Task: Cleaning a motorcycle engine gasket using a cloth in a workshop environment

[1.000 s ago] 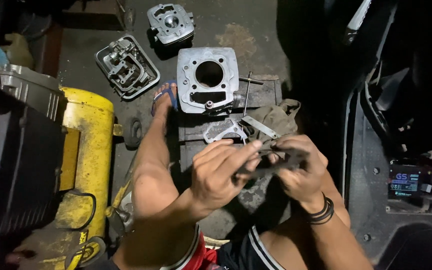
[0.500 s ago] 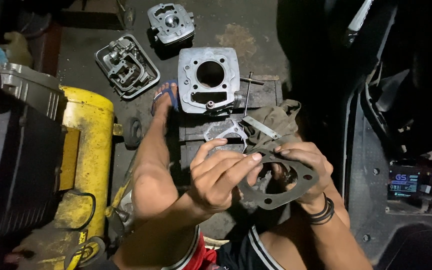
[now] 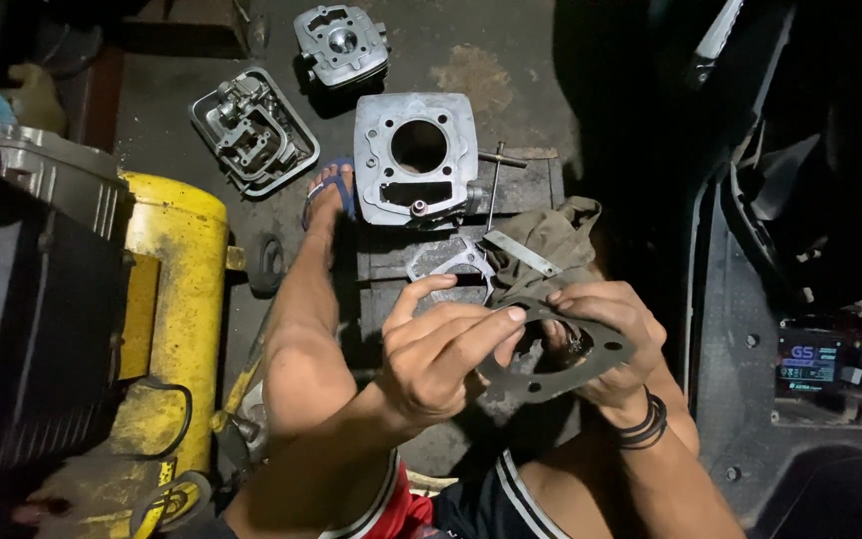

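Both hands hold a flat grey gasket (image 3: 561,361) up over the person's lap, above a dark wooden block (image 3: 526,190) on the floor. The right hand (image 3: 606,334) is closed on the gasket's far edge, fingers curled over the top and through the big centre hole, so it bears most of the weight. The left hand (image 3: 441,349) touches the near edge with its stretched fingertips and thumb, a light pinch and not a firm clamp. On the block ahead lies the cylinder (image 3: 416,160), bore up, with a second, paler gasket (image 3: 451,262) and an olive rag (image 3: 551,240) just before it; a head (image 3: 341,42) and a valve cover (image 3: 251,130) sit farther off on the concrete. A yellow tank (image 3: 177,299) stands at the left. The gasket looks thin and soft, so a hard squeeze or a twist between the two hands could crease or tear it near a bolt hole. If the light left pinch slips, it could swing down and pick up grit from the floor, which would likely spoil the seal.
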